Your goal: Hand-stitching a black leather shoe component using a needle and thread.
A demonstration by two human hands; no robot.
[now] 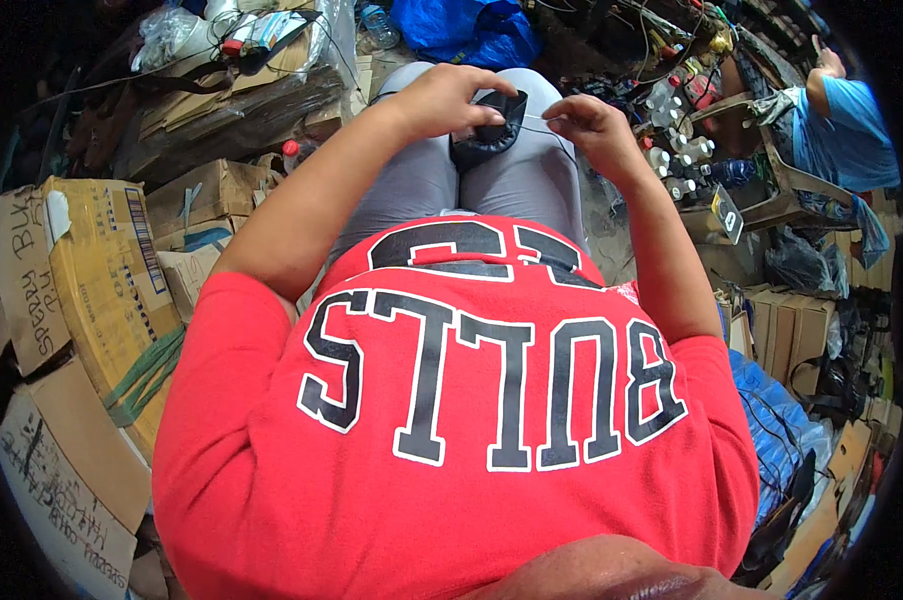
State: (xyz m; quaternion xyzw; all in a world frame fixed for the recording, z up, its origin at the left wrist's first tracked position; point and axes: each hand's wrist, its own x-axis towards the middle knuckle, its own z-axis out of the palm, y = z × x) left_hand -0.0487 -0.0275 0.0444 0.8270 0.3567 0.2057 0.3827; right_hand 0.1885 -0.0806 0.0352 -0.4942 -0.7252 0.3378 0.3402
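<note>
A small black leather-like piece [492, 143] with a rounded, stitched-looking edge rests over my grey-trousered thighs [412, 175]. My left hand [454, 102] grips it from the left, with thumb and fingers over its top; its exact kind is hard to make out. To the right, my right hand [594, 130] is raised a little away from it, thumb and fingertips pinched on a thin thread [540, 129]. The thread stretches between the black piece and those fingertips. Whether a needle is also in the pinch is too small to see.
Cardboard boxes [112, 270] crowd my left side. A blue plastic bag [467, 32] lies ahead. At right, plastic bottles [677, 150] stand beside a wooden frame [772, 190], and another person's hand [828, 62] shows beyond it. Blue sheeting [772, 420] lies near my right elbow.
</note>
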